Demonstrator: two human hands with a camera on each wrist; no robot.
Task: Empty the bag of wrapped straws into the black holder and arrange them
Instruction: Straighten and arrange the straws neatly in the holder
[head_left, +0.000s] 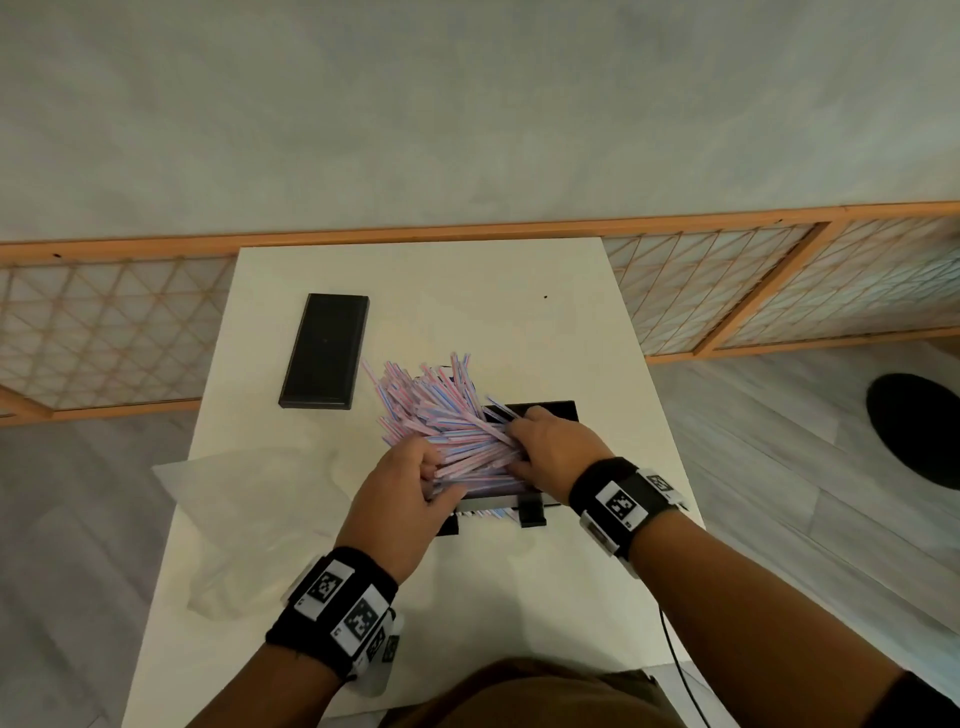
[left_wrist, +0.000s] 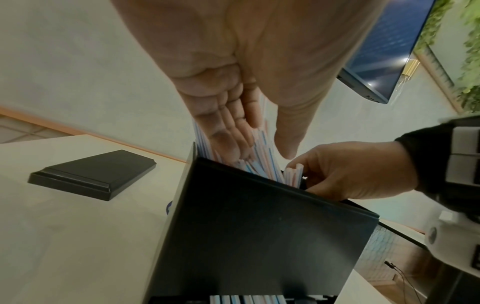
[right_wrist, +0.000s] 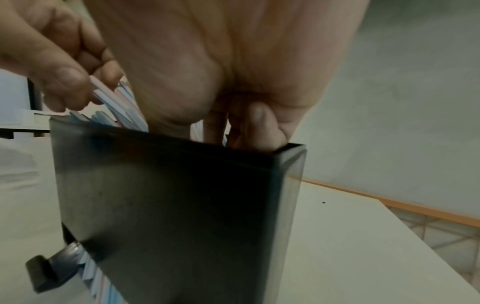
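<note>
A messy bundle of pink-and-blue wrapped straws (head_left: 441, 410) sticks out of the top of the black holder (head_left: 545, 411) and fans up and to the left. My left hand (head_left: 415, 480) grips the near ends of the bundle between fingers and thumb (left_wrist: 257, 148). At the holder's right end, my right hand (head_left: 545, 449) curls its fingers into the opening (right_wrist: 233, 123) and pinches a few straws (left_wrist: 294, 174). More straws show in the slot at the holder's (left_wrist: 259, 226) base (right_wrist: 91, 273). The crumpled clear bag (head_left: 249, 519) lies at the table's left edge.
The holder's flat black lid (head_left: 324, 351) lies on the white table (head_left: 519, 312), behind and left of the straws. A wooden lattice screen (head_left: 104, 332) runs behind the table. A black cable (head_left: 675, 654) hangs off the near right edge.
</note>
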